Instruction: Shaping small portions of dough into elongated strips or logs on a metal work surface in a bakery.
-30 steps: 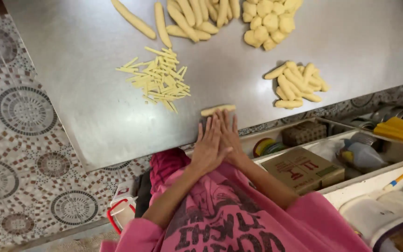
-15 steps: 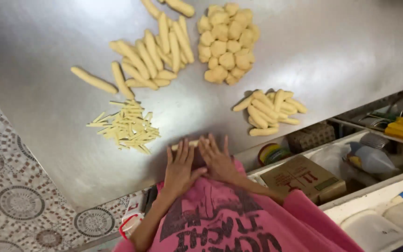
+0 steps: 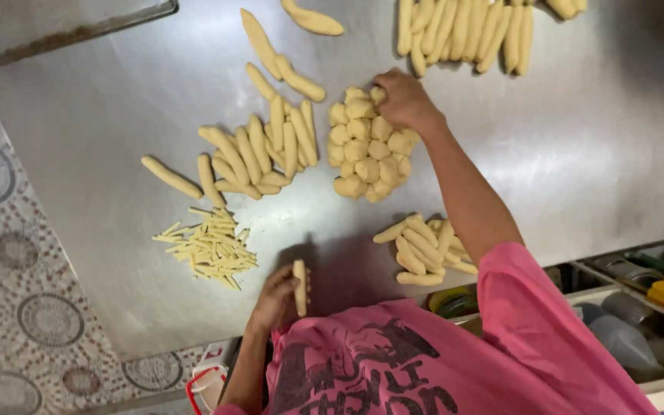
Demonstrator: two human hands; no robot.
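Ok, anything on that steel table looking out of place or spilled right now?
Nothing spilled or damaged. The dough balls, short dough rolls and thin strips sit in separate heaps on the steel table. A few long rolls lie loose beside their heap, slightly scattered, nothing more.

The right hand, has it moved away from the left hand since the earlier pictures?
Yes. The right hand has left the left hand and reached far across the steel table to the pile of dough balls.

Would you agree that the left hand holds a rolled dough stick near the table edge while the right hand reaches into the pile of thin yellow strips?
Not quite: in the head view, the right hand reaches into the pile of dough lumps, not the thin yellow strips. The left hand does hold a rolled dough stick.
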